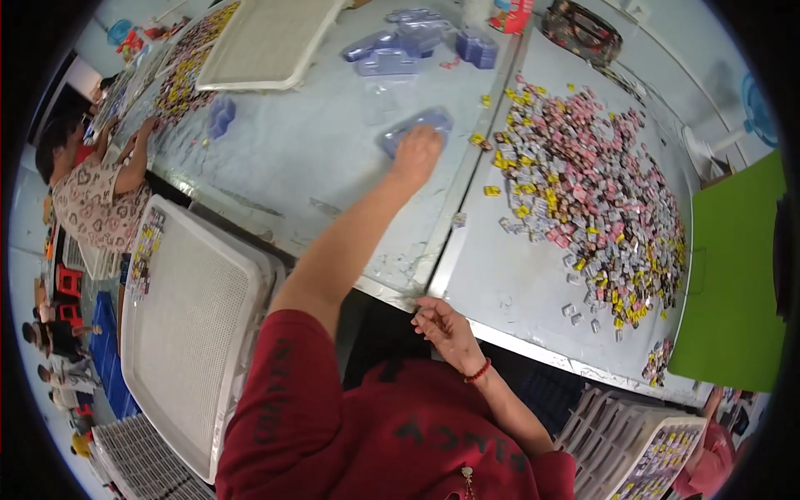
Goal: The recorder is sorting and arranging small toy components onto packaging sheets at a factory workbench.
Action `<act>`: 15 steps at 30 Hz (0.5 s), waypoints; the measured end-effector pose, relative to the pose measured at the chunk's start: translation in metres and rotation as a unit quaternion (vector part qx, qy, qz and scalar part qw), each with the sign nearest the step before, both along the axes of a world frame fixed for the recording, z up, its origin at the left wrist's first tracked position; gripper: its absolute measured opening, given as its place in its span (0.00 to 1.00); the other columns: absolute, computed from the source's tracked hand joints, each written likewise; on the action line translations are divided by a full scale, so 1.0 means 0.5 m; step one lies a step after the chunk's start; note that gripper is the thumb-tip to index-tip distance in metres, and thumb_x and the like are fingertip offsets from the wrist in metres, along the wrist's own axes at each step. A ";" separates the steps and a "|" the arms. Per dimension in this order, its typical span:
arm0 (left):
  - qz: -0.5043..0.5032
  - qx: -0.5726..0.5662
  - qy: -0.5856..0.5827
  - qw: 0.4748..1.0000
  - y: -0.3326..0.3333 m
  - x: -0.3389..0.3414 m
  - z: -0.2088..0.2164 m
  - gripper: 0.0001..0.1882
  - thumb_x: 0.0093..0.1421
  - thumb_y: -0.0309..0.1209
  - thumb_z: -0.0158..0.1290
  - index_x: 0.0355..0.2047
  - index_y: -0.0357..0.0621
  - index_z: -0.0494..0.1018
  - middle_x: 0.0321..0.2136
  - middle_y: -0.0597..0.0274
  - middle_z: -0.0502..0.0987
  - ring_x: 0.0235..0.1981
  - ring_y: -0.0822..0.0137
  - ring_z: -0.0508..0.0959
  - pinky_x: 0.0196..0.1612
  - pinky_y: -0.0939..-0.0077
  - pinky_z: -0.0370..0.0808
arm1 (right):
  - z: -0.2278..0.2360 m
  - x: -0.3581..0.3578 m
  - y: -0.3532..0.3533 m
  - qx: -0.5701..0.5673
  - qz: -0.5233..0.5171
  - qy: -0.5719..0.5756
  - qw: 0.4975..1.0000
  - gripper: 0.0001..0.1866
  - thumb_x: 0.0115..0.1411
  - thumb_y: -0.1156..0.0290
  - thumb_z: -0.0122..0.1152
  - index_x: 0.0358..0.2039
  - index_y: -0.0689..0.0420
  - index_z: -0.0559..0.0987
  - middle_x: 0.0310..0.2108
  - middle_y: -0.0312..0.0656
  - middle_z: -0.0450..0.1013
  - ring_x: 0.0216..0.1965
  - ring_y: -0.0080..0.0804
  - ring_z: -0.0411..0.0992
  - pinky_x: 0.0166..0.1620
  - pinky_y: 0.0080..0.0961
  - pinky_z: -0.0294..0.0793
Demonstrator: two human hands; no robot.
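Observation:
My left hand (419, 153) reaches across the table, its fingers closed on a bluish clear plastic tray (390, 143) that lies on the tabletop. My right hand (450, 335), with a red bead bracelet at the wrist, hangs by the table's near edge. Its fingers are curled in toward the thumb, and whatever may be between them is too small to make out. To the right spreads a big pile of small wrapped pieces (583, 196) in pink, yellow, silver and brown. Beyond my left hand lie more bluish clear trays (392, 52), with a short stack of them (477, 48) beside.
A white perforated tray (196, 333) stands at my left, a similar tray (258, 42) at the far left. Stacked white crates (612, 437) stand lower right. A green panel (729, 283) borders the right table. A dark patterned bag (582, 32) sits far back. Another person (100, 192) works at left.

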State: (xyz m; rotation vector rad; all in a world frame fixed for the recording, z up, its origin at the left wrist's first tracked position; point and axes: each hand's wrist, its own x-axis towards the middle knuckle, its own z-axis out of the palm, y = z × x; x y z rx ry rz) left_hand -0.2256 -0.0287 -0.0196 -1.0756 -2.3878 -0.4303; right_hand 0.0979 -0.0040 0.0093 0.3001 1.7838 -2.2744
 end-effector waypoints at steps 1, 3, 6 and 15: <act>-0.018 -0.009 -0.016 1.000 -0.007 -0.008 -0.009 0.12 0.50 0.33 0.59 0.33 0.42 0.76 0.36 0.50 0.76 0.42 0.52 0.75 0.46 0.60 0.73 | -0.001 0.011 0.011 -0.009 -0.013 0.005 1.000 0.17 0.66 0.71 0.53 0.54 0.58 0.68 0.37 0.34 0.74 0.35 0.18 0.71 0.38 0.16 0.71; -0.100 -0.022 0.019 0.995 -0.043 -0.013 -0.002 0.09 0.51 0.30 0.56 0.33 0.41 0.76 0.35 0.52 0.76 0.40 0.53 0.76 0.44 0.62 0.74 | 0.001 0.016 0.031 -0.024 -0.026 -0.026 0.999 0.16 0.66 0.72 0.52 0.54 0.58 0.68 0.37 0.34 0.74 0.35 0.18 0.71 0.38 0.16 0.71; -0.153 0.030 -0.058 0.986 -0.073 -0.007 0.026 0.09 0.52 0.29 0.56 0.33 0.39 0.76 0.34 0.54 0.77 0.39 0.54 0.77 0.42 0.64 0.74 | 0.006 0.008 0.044 -0.051 -0.020 -0.055 0.997 0.16 0.66 0.73 0.51 0.54 0.59 0.68 0.37 0.35 0.73 0.35 0.18 0.71 0.39 0.16 0.71; -0.079 0.067 -0.142 0.985 -0.052 0.004 0.074 0.06 0.58 0.29 0.54 0.29 0.39 0.77 0.29 0.57 0.77 0.33 0.57 0.77 0.36 0.67 0.73 | -0.021 0.022 0.054 -0.113 -0.028 -0.010 0.993 0.18 0.65 0.74 0.51 0.55 0.61 0.67 0.37 0.39 0.73 0.32 0.21 0.71 0.38 0.20 0.74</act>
